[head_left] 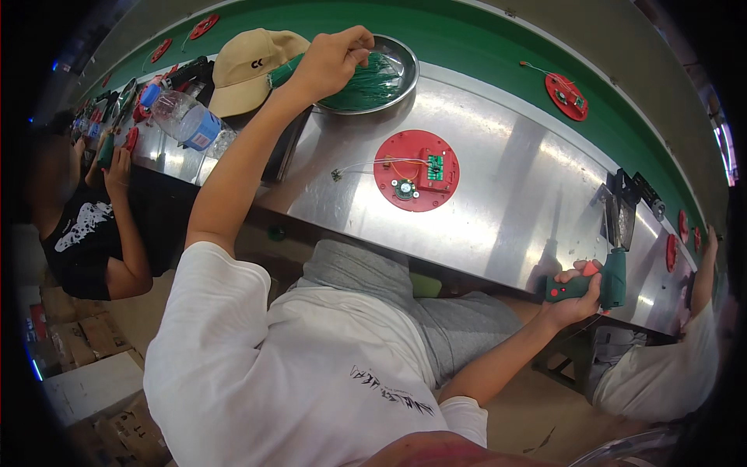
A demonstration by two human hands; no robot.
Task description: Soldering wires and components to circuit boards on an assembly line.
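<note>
My left hand (342, 61) reaches over a round metal dish (415, 84), thumb and fingers pinched together. Whatever the fingertips hold is too small to make out. A pile of thin green wires (362, 92) lies in the dish. At the right, my right hand (577, 294) is wrapped round the handle of a dark green, pistol-shaped power tool (615, 276) with a red trigger. Between my hands, a red round plate (395, 145) rests on the metal bench. It carries a small green circuit board (436, 167), a round component (405, 188) and thin pale wires running left.
A beige cap (245, 62) and a plastic bottle (191, 124) lie left of the dish. Behind the bench runs a green belt (475, 43) bearing another red plate (566, 96). Black equipment (621, 206) stands beyond the tool. People work on both sides.
</note>
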